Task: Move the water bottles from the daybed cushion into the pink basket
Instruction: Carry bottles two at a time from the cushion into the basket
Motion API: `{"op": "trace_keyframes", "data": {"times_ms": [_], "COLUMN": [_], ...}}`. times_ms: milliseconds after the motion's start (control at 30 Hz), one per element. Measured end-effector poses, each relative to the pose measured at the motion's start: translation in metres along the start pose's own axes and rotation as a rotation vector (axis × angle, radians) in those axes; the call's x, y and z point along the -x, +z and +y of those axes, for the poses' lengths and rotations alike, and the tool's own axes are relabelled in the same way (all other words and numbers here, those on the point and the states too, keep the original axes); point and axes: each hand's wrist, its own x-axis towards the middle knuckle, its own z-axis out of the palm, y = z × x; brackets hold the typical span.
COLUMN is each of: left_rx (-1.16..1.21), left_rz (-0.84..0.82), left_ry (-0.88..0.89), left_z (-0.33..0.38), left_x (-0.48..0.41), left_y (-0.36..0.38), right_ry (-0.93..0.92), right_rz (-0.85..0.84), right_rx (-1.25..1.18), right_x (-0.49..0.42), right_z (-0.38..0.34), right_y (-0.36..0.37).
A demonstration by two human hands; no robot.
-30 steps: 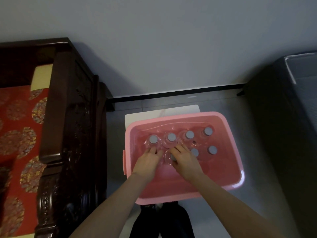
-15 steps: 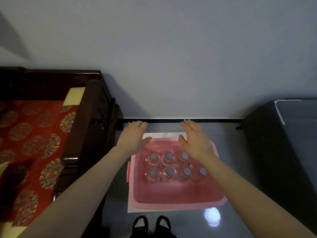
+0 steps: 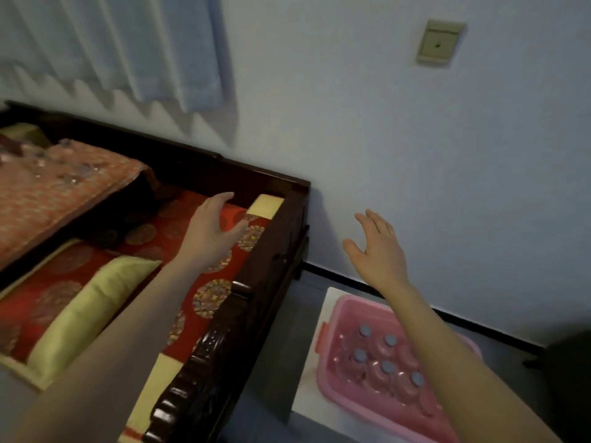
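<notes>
head cam only, no second view to overlap | worn high, looks forward and down, rolled so the wall skirting slants | daybed [image 3: 243, 314] fills 7 to 10 o'clock, close | pink basket [image 3: 332, 318] at 5 o'clock, near bottom edge | wall and curtain [image 3: 128, 46] fill 11 to 2 o'clock

I can read no text, brand, number or sign anywhere in front of me. The grey-capped clear plastic water bottles [image 3: 387, 367] in the pink plastic basket [image 3: 332, 318] show only their tops, any labels hidden. The square beige wall plate [image 3: 438, 43] is blank, and the red daybed cushion [image 3: 179, 231] with gold medallions bears pattern only.
</notes>
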Motion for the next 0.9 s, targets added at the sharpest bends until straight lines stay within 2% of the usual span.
{"op": "trace_keyframes", "data": {"times_ms": [467, 733, 900], "left_rx": [-0.172, -0.217, -0.265], "left_rz": [0.182, 0.311, 0.343], "left_ry": [-0.355, -0.488, -0.538], "left_z": [-0.242, -0.336, -0.393], "left_x": [0.190, 0.246, 0.258], "left_y": [-0.279, -0.382, -0.428], "right_ry": [-0.446, -0.619, -0.668], "right_rz": [-0.200, -0.311, -0.358], "right_rx": [-0.064, -0.110, -0.136], "right_x": [0.065, 0.096, 0.097], "right_z": [-0.347, -0.491, -0.562], "right_y": [0.178, 0.257, 0.311]}}
